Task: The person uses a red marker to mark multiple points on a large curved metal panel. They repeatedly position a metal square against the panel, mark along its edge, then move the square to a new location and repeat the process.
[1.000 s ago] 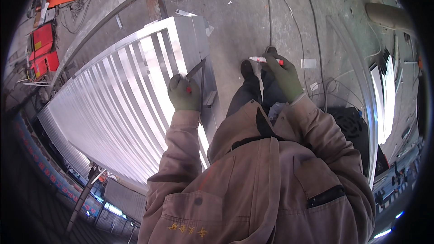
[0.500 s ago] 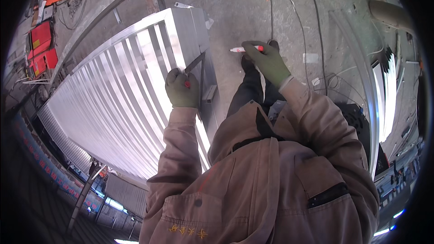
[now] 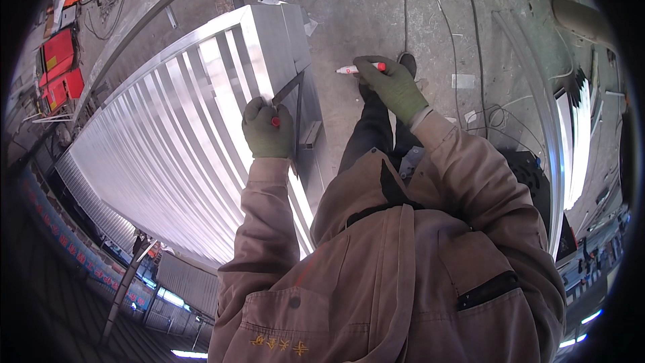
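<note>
Two gloved hands were in view, well apart from each other. The right hand (image 3: pixel 396 89) was closed on a marker (image 3: pixel 346 70), its fingers bent around the barrel. The white part of the marker stuck out to the left of the fingertips, narrow end foremost, while the red end showed at the other side of the grip, just above the bent fingers. Both marker and hand were held over the concrete floor (image 3: pixel 363 7), to the right of a large slatted metal panel (image 3: pixel 181 134) and not touching it.

The left hand (image 3: pixel 267 133) lay at the panel's right-hand edge, with its fingers curled. One small red round piece (image 3: pixel 275 122) showed against the glove; whether the fingers gripped it or only pressed on the panel could not be told. Just beyond those fingers, a dark flat bar (image 3: pixel 289 89) slanted up and to the right across the end of the panel. Some cables (image 3: pixel 478 40) ran along the floor to the right of the marker, and a pale rectangular piece (image 3: pixel 463 81) lay between two of them.
</note>
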Tool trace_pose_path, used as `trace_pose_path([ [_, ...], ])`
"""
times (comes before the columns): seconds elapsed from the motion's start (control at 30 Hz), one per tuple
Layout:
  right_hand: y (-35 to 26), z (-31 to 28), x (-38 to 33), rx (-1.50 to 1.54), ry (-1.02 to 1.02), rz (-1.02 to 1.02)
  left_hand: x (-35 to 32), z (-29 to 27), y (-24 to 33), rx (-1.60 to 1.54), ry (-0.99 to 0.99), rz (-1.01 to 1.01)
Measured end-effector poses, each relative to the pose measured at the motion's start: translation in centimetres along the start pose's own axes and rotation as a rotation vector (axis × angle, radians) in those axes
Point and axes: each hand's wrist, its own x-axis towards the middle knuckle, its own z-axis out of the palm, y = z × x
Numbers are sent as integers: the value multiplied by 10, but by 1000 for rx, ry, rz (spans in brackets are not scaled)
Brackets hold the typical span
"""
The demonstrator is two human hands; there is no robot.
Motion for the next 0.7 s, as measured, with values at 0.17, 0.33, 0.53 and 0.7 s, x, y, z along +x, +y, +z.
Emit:
trace_pose_path([
  [0.17, -11, 6, -2, 11, -56, 2, -2, 3, -5, 11, 15, 16],
  [0.33, -18, 26, 6, -116, -84, -39, 0, -1, -4, 5, -18, 0],
  [0.53, -19, 53, 25, -204, -118, -62, 9, 1, 6, -107, 111, 132],
  [0.7, -27, 66, 29, -321, -159, -54, 4, 5, 1, -83, 110, 116],
])
